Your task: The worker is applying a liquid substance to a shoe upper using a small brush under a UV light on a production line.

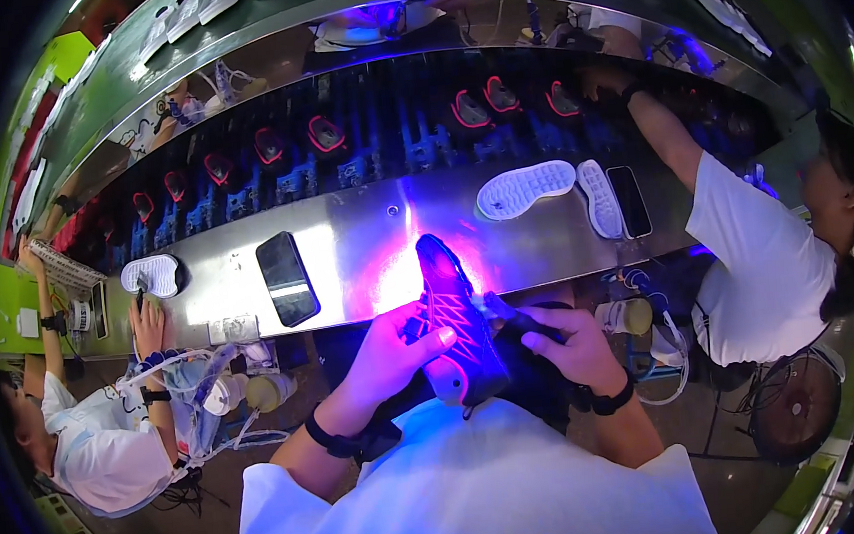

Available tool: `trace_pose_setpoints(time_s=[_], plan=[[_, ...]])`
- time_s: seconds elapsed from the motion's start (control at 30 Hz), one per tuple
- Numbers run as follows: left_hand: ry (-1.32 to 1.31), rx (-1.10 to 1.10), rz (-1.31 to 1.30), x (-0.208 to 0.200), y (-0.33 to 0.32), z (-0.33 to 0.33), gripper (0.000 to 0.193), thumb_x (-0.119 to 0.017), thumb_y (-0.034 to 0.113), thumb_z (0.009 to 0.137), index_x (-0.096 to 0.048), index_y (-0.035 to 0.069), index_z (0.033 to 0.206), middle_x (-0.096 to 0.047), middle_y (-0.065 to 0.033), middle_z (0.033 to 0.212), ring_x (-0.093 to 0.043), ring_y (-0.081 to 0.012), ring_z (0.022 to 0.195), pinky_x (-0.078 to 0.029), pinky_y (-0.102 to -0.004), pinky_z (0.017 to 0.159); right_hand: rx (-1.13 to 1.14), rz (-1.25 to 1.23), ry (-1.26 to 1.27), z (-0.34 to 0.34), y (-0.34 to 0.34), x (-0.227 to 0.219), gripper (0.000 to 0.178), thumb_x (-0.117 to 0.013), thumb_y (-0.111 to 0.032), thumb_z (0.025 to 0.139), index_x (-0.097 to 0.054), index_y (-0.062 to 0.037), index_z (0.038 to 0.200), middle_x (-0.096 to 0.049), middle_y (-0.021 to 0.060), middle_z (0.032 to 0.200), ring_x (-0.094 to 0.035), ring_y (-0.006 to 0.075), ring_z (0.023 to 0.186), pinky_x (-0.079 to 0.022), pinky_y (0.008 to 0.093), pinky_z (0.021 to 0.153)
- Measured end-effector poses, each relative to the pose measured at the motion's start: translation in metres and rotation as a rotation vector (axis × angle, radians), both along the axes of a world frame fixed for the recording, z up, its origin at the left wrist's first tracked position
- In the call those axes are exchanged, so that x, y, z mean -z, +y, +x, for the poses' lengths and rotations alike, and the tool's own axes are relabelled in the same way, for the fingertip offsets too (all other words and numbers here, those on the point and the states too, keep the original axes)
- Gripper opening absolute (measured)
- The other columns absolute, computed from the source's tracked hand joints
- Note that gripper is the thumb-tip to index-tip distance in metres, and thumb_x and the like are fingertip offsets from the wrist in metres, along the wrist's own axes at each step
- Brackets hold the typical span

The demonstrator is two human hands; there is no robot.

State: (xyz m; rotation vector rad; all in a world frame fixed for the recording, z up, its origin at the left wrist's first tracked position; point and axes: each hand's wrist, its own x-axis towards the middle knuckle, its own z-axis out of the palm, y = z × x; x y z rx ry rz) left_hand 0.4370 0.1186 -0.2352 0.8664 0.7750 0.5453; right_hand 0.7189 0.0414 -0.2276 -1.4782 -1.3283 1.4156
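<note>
A dark shoe upper with glowing pink lacing lines stands toe-away in front of my chest, lit by violet light. My left hand is closed around its left side, the thumb lying over the lacing. In my right hand is a brush with a dark handle, gripped between thumb and fingers. The brush's pale tip meets or lies very near the upper's right side; the exact contact is blurred by the glare.
On the metal bench lie a black phone, white soles and another phone. Beyond runs a dark conveyor carrying several uppers. Co-workers sit at both sides; the left one brushes a white sole. A container stands right.
</note>
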Motion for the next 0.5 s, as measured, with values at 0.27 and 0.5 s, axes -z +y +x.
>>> trace_pose_setpoints(time_s=[0.27,0.5], plan=[[0.160,-0.070,0.126,-0.005,0.009,0.014,0.054,-0.080,0.019,0.093,-0.056,-0.005,0.136,-0.072,-0.0105,0.117,-0.070,-0.0165,0.107,-0.056,-0.0339,0.097,-0.106,-0.028,-0.041,0.036,-0.026,-0.021,0.041,-0.078,-0.017,0.091,-0.071,0.0001,0.128,-0.071,0.0053,0.088,-0.060,0.0099,0.079,-0.049,0.0274,0.072],[0.219,-0.128,0.088,-0.002,0.010,0.035,0.051,-0.080,0.025,0.094,-0.061,-0.005,0.130,-0.073,-0.0101,0.113,-0.070,-0.0156,0.105,-0.056,-0.0330,0.096,-0.040,0.023,-0.195,0.048,-0.037,-0.024,0.036,-0.079,-0.012,0.089,-0.074,-0.0056,0.124,-0.067,0.0123,0.081,-0.062,0.0166,0.073,-0.049,0.0309,0.069]])
